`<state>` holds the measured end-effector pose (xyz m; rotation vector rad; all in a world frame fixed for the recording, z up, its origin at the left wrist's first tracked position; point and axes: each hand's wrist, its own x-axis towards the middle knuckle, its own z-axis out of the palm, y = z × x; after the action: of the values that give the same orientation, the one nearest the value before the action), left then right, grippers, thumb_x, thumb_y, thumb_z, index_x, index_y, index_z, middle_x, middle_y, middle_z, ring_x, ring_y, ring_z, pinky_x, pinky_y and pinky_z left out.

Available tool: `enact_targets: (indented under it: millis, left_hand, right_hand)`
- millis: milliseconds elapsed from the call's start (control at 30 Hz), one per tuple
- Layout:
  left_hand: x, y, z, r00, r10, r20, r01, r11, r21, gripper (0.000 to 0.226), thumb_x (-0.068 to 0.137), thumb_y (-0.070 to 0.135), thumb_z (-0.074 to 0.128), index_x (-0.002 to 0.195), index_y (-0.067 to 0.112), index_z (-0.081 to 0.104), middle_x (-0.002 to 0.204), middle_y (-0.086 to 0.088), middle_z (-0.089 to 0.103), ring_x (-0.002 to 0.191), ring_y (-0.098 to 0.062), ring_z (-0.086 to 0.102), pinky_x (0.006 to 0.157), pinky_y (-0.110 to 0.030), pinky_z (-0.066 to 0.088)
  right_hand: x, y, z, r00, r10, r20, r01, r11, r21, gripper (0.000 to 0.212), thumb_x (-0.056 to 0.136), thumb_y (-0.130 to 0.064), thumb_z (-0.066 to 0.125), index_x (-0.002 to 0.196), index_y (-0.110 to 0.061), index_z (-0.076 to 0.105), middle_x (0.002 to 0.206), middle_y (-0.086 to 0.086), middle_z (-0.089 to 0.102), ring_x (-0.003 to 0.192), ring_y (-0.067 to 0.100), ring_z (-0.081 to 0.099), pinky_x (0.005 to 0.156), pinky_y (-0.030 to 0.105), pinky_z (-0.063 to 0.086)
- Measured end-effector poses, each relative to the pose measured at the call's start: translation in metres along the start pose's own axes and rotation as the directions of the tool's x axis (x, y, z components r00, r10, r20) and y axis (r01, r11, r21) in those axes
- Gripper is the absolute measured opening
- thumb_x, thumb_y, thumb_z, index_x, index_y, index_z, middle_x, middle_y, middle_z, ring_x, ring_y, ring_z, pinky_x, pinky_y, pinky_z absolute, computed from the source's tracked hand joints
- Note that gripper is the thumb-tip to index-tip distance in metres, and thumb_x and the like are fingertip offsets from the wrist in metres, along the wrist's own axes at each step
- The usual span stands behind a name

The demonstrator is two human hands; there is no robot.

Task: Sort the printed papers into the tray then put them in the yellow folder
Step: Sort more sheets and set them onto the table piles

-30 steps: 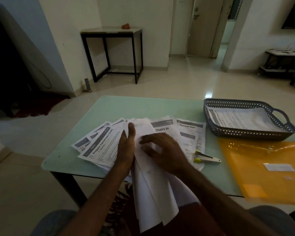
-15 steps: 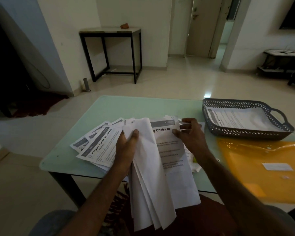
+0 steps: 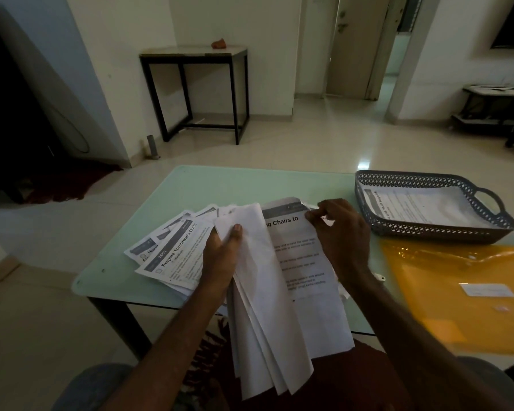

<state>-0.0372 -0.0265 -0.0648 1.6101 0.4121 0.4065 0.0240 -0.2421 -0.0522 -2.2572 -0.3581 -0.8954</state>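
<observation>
Printed papers (image 3: 178, 256) lie fanned out on the pale green table (image 3: 220, 185). My left hand (image 3: 220, 259) grips a sheaf of blank-backed sheets (image 3: 264, 321) that hangs over the table's near edge. My right hand (image 3: 341, 235) pinches the top right corner of a printed sheet headed "Chairs to" (image 3: 303, 262), beside that sheaf. A dark perforated tray (image 3: 433, 229) at the right holds printed paper (image 3: 422, 209). The yellow folder (image 3: 463, 295) lies flat in front of the tray.
A small white object (image 3: 379, 276) pokes out behind my right wrist on the table. A black-framed side table (image 3: 196, 93) stands against the far wall, and a low shelf (image 3: 496, 105) sits at the far right. My knees are under the table's near edge.
My right hand left the middle of the pile and took the "Chairs to" sheet by its top right corner. My left hand closed on the blank-backed sheaf and lifted it a little.
</observation>
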Motion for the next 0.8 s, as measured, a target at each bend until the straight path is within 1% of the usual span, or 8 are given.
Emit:
enact_targets:
  millis: [200,333,433,533,600,700,733,800]
  left_hand:
    - [-0.001,0.0,-0.001,1.0,-0.006,0.008,0.006,1.0,0.001,0.05,0.096,0.043,0.06,0.14,0.023,0.049,0.135,-0.001,0.06,0.12,-0.022,0.058,0.103,-0.046,0.049]
    - [-0.003,0.003,-0.002,1.0,-0.019,0.015,0.019,1.0,0.007,0.049,0.096,0.043,0.059,0.14,0.025,0.049,0.132,0.0,0.06,0.118,-0.022,0.059,0.102,-0.046,0.049]
    - [-0.002,0.003,-0.002,1.0,-0.009,0.008,0.009,1.0,-0.006,0.052,0.093,0.048,0.06,0.14,0.028,0.049,0.133,0.0,0.06,0.118,-0.023,0.059,0.103,-0.047,0.049]
    - [-0.003,0.005,-0.001,1.0,0.009,0.011,-0.009,1.0,0.0,0.049,0.096,0.044,0.059,0.141,0.027,0.048,0.133,0.003,0.059,0.119,-0.021,0.058,0.104,-0.045,0.048]
    - [-0.004,0.006,0.0,1.0,0.005,0.022,-0.005,0.999,-0.038,0.05,0.095,0.055,0.055,0.138,0.03,0.052,0.133,0.005,0.06,0.12,-0.018,0.059,0.104,-0.044,0.049]
    - [0.002,0.006,0.002,0.997,-0.059,0.041,0.063,0.994,-0.09,0.078,0.077,0.089,0.041,0.13,0.035,0.06,0.127,0.006,0.066,0.115,-0.013,0.063,0.101,-0.043,0.051]
    - [0.0,0.009,0.002,0.997,-0.06,0.049,0.064,0.995,-0.082,0.073,0.08,0.086,0.042,0.125,0.034,0.062,0.118,0.009,0.069,0.108,-0.007,0.065,0.095,-0.036,0.055]
    - [-0.005,0.013,0.002,0.999,-0.034,0.037,0.037,0.997,-0.075,0.04,0.091,0.062,0.055,0.117,0.032,0.064,0.101,0.016,0.07,0.092,0.006,0.066,0.082,-0.023,0.057]
  right_hand:
    - [-0.001,-0.007,-0.001,0.999,0.033,-0.001,-0.033,0.998,0.062,0.01,0.094,-0.029,0.07,0.099,-0.021,0.067,0.09,-0.007,0.071,0.07,0.006,0.066,0.057,0.026,0.057]
    - [0.0,-0.003,0.001,0.998,-0.064,-0.03,0.063,0.997,-0.033,0.009,0.09,-0.024,0.073,0.088,-0.02,0.066,0.096,-0.004,0.066,0.08,0.012,0.059,0.062,0.037,0.054]
    - [0.001,-0.008,0.001,0.992,-0.118,-0.035,0.116,0.991,-0.067,0.013,0.086,-0.019,0.078,0.086,-0.015,0.066,0.105,0.002,0.06,0.085,0.016,0.057,0.064,0.034,0.053]
    - [-0.004,-0.026,-0.002,0.978,-0.07,0.197,0.024,0.974,0.227,0.011,0.092,-0.022,0.074,0.096,-0.021,0.063,0.103,-0.009,0.068,0.093,0.006,0.065,0.079,0.033,0.057]
    - [-0.012,-0.043,-0.006,0.885,-0.056,0.462,-0.154,0.902,0.403,0.013,0.098,-0.036,0.065,0.109,-0.03,0.065,0.113,-0.018,0.07,0.108,-0.004,0.063,0.092,0.032,0.051]
    - [-0.028,-0.063,-0.007,0.743,-0.193,0.641,-0.186,0.86,0.475,0.031,0.103,-0.046,0.052,0.13,-0.035,0.062,0.135,-0.026,0.06,0.126,-0.009,0.052,0.102,0.025,0.044]
    - [-0.031,-0.067,-0.006,0.721,-0.218,0.658,-0.191,0.85,0.491,0.033,0.103,-0.046,0.051,0.132,-0.035,0.061,0.139,-0.026,0.057,0.128,-0.01,0.049,0.103,0.019,0.041]
    - [-0.03,-0.067,-0.005,0.712,-0.221,0.666,-0.24,0.815,0.527,0.032,0.104,-0.041,0.051,0.132,-0.031,0.062,0.139,-0.025,0.058,0.129,-0.01,0.049,0.102,0.013,0.04]
